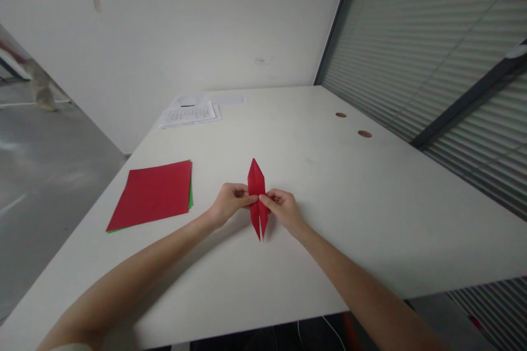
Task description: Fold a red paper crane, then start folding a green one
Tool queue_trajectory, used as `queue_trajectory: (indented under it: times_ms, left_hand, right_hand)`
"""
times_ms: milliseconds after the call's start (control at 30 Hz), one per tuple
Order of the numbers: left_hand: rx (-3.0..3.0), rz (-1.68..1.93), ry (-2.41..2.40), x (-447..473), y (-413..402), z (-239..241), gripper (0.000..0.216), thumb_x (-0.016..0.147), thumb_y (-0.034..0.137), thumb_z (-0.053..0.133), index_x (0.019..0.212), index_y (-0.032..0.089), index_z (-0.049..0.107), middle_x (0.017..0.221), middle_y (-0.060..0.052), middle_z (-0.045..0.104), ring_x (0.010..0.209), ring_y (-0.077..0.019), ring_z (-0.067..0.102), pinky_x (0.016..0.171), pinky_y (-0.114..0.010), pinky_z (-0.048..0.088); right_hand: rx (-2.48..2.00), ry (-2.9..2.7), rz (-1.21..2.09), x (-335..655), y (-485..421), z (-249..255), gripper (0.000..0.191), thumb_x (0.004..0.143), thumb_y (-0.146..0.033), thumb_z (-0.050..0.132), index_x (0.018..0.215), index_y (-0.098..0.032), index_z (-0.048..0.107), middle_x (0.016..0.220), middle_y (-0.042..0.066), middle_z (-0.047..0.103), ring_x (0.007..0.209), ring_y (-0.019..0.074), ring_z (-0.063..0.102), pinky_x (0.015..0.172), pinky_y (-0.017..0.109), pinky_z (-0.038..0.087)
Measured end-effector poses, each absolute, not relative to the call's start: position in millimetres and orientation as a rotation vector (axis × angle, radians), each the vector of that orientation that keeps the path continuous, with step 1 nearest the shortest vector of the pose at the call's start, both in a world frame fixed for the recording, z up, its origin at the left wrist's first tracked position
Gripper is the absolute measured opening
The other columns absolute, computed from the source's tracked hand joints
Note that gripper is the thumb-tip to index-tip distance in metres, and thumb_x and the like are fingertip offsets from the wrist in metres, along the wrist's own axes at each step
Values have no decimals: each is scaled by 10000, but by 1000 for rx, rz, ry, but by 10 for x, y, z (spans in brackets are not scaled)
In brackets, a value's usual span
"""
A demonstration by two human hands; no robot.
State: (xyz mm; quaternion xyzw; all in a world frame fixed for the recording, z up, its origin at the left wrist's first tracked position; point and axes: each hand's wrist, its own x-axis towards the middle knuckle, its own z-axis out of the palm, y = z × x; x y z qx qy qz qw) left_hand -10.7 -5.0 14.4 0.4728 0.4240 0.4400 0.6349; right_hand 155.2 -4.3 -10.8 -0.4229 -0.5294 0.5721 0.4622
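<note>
A folded red paper piece, long and diamond-shaped with two pointed legs at its near end, lies in the middle of the white table. My left hand pinches its left edge at the middle. My right hand pinches its right edge at the same height. Both hands have their fingers closed on the paper, thumbs on top.
A stack of red paper sheets with a green sheet under it lies to the left. Printed white papers lie at the far end. Two round cable holes sit at the right, beside a window with blinds.
</note>
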Motion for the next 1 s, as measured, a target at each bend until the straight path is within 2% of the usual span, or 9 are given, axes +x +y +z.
queue_trajectory:
  times_ms: [267, 433, 667, 867, 1000]
  left_hand:
    - [956, 970, 947, -55, -103, 141, 366, 622, 363, 832, 823, 91, 693, 754, -74, 723, 668, -175, 684, 686, -312, 555]
    - [952, 937, 969, -75, -96, 48, 363, 568, 361, 862, 683, 96, 642, 649, -48, 699, 600, -148, 661, 639, -277, 538]
    - [1003, 912, 949, -84, -92, 86, 357, 581, 369, 854, 679, 99, 643, 627, -33, 680, 596, -145, 655, 613, -265, 528]
    - [998, 842, 969, -59, -123, 71, 377, 638, 411, 817, 783, 93, 678, 731, -71, 715, 616, -137, 650, 618, -264, 519]
    - [1005, 849, 960, -56, -131, 62, 355, 602, 396, 837, 669, 99, 654, 647, -46, 692, 574, -124, 625, 597, -248, 496]
  right_hand:
    - [-1018, -1184, 1402, 1540, -34, -65, 395, 602, -544, 762, 604, -192, 583, 562, -15, 605, 510, 118, 523, 509, 262, 440]
    - [-1043, -1193, 1408, 1555, -32, -63, 390, 604, -523, 766, 582, -189, 566, 534, -26, 571, 494, 106, 495, 496, 250, 411]
    - [-1018, -1193, 1504, 1569, -22, -76, 368, 603, -484, 782, 608, -186, 567, 552, -25, 581, 497, 100, 487, 502, 248, 383]
    - [-1004, -1173, 1453, 1574, -6, -114, 407, 615, -489, 778, 571, -197, 498, 508, -49, 524, 490, 93, 448, 496, 241, 352]
    - [-1000, -1157, 1500, 1574, -8, -133, 370, 625, -482, 775, 601, -187, 552, 542, -32, 561, 511, 101, 475, 511, 247, 373]
